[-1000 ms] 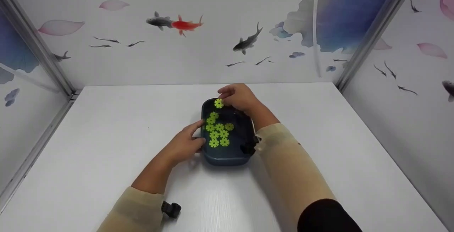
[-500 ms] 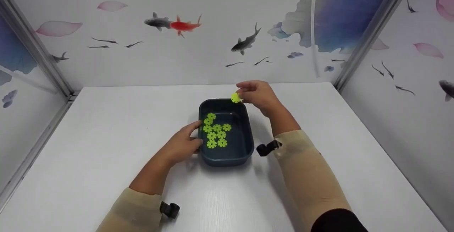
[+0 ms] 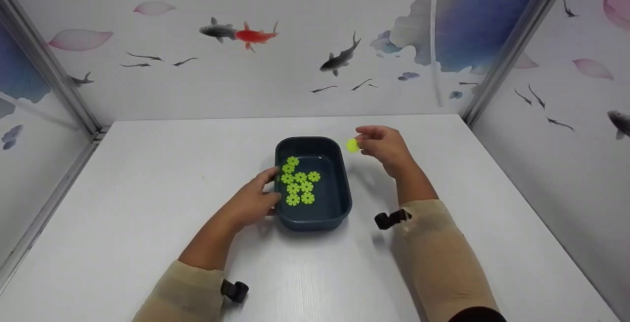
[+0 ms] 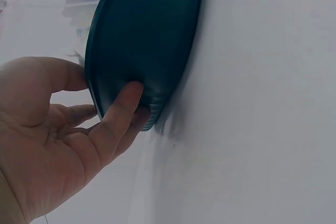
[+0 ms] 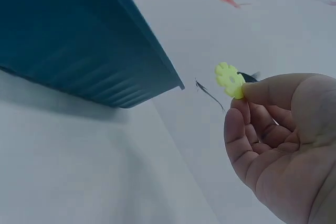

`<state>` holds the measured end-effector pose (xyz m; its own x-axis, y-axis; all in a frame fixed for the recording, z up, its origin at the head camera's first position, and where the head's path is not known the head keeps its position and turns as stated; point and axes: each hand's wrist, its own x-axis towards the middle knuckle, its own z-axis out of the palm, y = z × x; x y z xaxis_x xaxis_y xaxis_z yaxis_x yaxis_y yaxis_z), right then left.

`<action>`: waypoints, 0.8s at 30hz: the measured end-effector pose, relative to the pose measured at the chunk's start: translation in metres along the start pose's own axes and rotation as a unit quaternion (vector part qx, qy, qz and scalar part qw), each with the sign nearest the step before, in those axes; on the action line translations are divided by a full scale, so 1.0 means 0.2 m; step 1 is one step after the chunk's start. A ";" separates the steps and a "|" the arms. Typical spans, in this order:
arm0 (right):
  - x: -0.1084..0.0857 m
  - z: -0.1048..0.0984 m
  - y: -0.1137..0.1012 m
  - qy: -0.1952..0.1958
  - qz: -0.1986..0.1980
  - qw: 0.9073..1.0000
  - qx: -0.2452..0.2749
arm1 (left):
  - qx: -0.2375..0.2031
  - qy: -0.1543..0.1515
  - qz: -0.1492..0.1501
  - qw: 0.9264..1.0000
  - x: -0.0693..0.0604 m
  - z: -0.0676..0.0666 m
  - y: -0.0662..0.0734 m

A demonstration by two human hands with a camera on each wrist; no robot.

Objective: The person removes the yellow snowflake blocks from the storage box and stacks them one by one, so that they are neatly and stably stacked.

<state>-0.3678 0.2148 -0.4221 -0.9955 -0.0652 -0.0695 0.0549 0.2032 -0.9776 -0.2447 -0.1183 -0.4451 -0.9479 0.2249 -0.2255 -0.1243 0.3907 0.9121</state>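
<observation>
A dark blue-green rectangular bin [image 3: 339,218] stands on the white table, with several yellow-green interlocking snowflake discs [image 3: 293,188] lying in its left half. My left hand [image 3: 251,205] holds the bin's left side. In the left wrist view, its thumb and one finger meet the rim while other fingers [image 4: 123,103] lie against the outer wall. Right of the bin's far corner, my right hand [image 3: 389,148] pinches one snowflake disc [image 5: 230,80] between thumb and fingertips, raised above the table. That disc shows edge notches in the right wrist view.
The white table [image 3: 147,174] is bounded by a back panel [image 3: 295,85] printed with fish and petals. Side panels meet it at metal posts [image 3: 507,51]. Black camera mounts [image 3: 389,219] stick out from both sleeves.
My right hand has moved from over the bin's far end out past its right rim, carrying the snowflake disc along. My left hand stays at the bin's left side.
</observation>
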 end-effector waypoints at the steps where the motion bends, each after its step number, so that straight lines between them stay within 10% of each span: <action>1: 0.00 -0.01 0.01 0.003 0.003 1.000 -0.001 | 0.000 0.001 0.000 1.000 0.00 0.00 0.00; 24: 0.02 -0.13 0.30 0.039 0.100 0.993 -0.042 | -0.007 0.008 -0.002 1.000 0.01 0.00 -0.01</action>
<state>-0.3705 0.2524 -0.4756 -0.9683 0.0597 -0.2424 0.2492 0.2850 -0.9256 -0.2463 -0.1181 -0.4473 -0.9518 0.2095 -0.2238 -0.1318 0.3795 0.9157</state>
